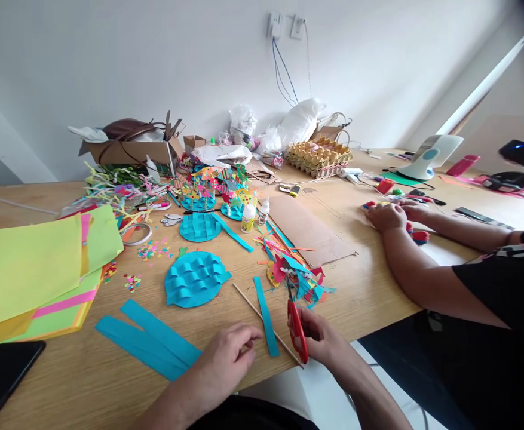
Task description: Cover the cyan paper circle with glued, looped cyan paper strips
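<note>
Your right hand [327,345] grips the red scissors [297,338], tips pointing to twelve o'clock; your left hand [226,358] lies loose, empty, at nine.

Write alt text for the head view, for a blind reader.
The right hand holds red scissors at a wooden table edge; the left hand rests beside blue paper strips. A woven blue paper fish, coloured scraps and another person's hands lie beyond.

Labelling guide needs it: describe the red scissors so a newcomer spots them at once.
On the long wooden table, go to the near edge, to the wearer's right hand. It grips the red-handled scissors, blades pointing away; the thin wooden stick and narrow teal paper strip beside them are not red.
</note>
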Demonstrator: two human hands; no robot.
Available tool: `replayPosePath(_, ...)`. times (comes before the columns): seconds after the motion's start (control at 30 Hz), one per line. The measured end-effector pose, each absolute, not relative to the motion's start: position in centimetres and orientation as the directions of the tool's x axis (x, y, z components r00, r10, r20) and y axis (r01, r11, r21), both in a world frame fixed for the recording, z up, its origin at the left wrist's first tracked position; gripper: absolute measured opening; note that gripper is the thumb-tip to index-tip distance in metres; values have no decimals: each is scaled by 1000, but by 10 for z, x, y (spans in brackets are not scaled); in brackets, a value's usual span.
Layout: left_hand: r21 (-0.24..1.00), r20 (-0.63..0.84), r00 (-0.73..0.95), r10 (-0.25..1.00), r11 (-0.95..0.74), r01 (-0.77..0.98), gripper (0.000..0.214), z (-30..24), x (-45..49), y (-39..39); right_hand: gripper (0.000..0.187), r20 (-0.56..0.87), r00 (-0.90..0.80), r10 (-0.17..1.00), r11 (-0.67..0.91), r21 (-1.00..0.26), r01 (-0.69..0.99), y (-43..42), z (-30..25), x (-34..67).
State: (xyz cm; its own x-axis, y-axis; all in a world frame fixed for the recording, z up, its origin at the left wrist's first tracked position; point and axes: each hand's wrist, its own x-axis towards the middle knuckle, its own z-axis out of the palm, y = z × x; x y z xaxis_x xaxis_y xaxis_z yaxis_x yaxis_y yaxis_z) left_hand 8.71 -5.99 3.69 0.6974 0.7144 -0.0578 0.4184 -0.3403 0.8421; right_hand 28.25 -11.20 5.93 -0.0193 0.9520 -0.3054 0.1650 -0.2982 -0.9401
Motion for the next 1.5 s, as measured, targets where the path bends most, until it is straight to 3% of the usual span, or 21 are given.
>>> replayPosePath(0.07, 863, -98, 712, 695, -297, 409, 32, 31, 95, -62, 12, -322, -8, 947, -315, -933, 173, -111, 57, 284)
replayPosePath(0.17, 867, -118, 682, 722, -261, 425, 35, 21, 99, -66, 14, -311, 84, 947, -321, -882, 346, -112, 48, 287)
replayPosePath(0.33, 738, 106, 749, 654, -556, 382, 40, 18, 100, -70, 15, -231, 248, 941, -337, -554, 761, -113, 37, 294)
replayPosePath(0.43, 634, 204, 759, 618, -675, 378, 33, 22, 99, -68, 16, -253, 246, 936, -330, -380, 864, -112, 39, 300)
replayPosePath(0.57, 593, 249, 720, 648, -689, 416, 30, 22, 91, -60, 19, -314, 259, 913, -333, -211, 919, -111, 42, 309)
replayPosePath(0.67, 577, 242, 704, 667, -683, 448, 27, 19, 86, -57, 21, -301, 248, 921, -312, -187, 932, -112, 41, 312)
replayPosePath(1.03, 503, 217, 826, 520, -785, 362, 27, 13, 93, -70, 11, -199, 246, 949, -266, -81, 961, -103, 34, 306)
replayPosePath(1.2, 549, 258, 765, 590, -741, 386, 27, 13, 81, -71, 20, -182, 254, 950, -285, -172, 943, -107, 48, 297)
replayPosePath(1.33, 524, 331, 694, 639, -736, 428, 32, 13, 65, -66, 10, -156, 140, 978, -177, -257, 950, -108, 46, 271)
replayPosePath(1.5, 484, 377, 630, 679, -724, 491, 31, 12, 53, -62, 5, -159, 173, 972, -203, -196, 959, -99, 35, 244)
